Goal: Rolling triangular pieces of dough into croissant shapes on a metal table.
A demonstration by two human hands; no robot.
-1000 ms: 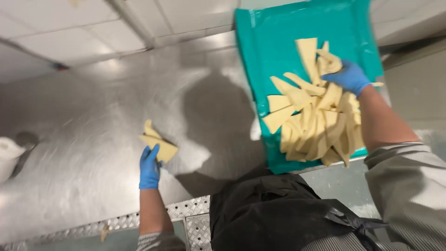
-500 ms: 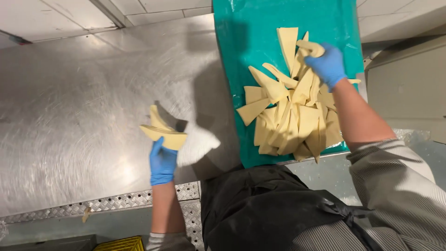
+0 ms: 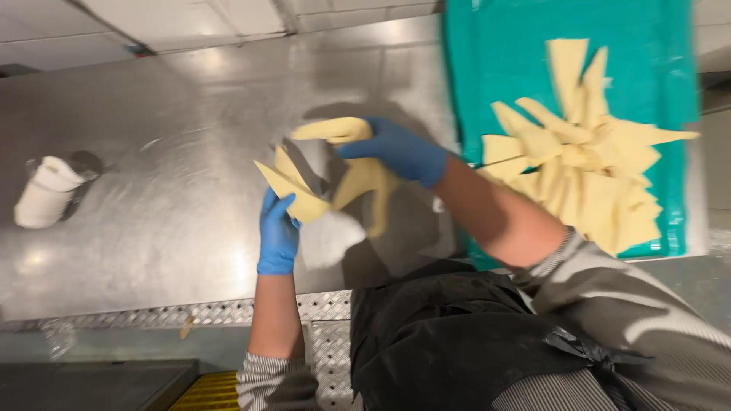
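Stainless steel worktop [image 3: 152, 190], dull sheen, tiled wall behind it and a strip of tread plate [image 3: 228, 310] along the near edge. A teal tray [image 3: 487, 68] sits on the right of the worktop, carrying a loose heap of pale yellow dough triangles [image 3: 594, 175], many overlapping, some pointing past the heap's outline. A white tub [image 3: 44, 192] lies far left, well apart from the work. Both hands wear blue gloves. Left hand [image 3: 278, 236]: fingers curled closed around the lower edge of a few stacked dough triangles [image 3: 293, 186], held up off the steel. Right hand [image 3: 396, 148]: reaching across from the tray side, closed over the top of 1 long dough strip [image 3: 358, 171], which droops below the glove and appears to touch or overlap the left hand's stack; blur prevents telling the exact contact. Risks, judged: the hanging strip looks soft and held only at 1 end, so its own weight could stretch or tear it. The left stack is pinched at 1 edge; pieces could fan out and slide onto the steel. Soft faces pressed together could stick. The right forearm [image 3: 495, 221] crosses close to the tray's near corner, so a sweep back could knock overhanging triangles off the heap.
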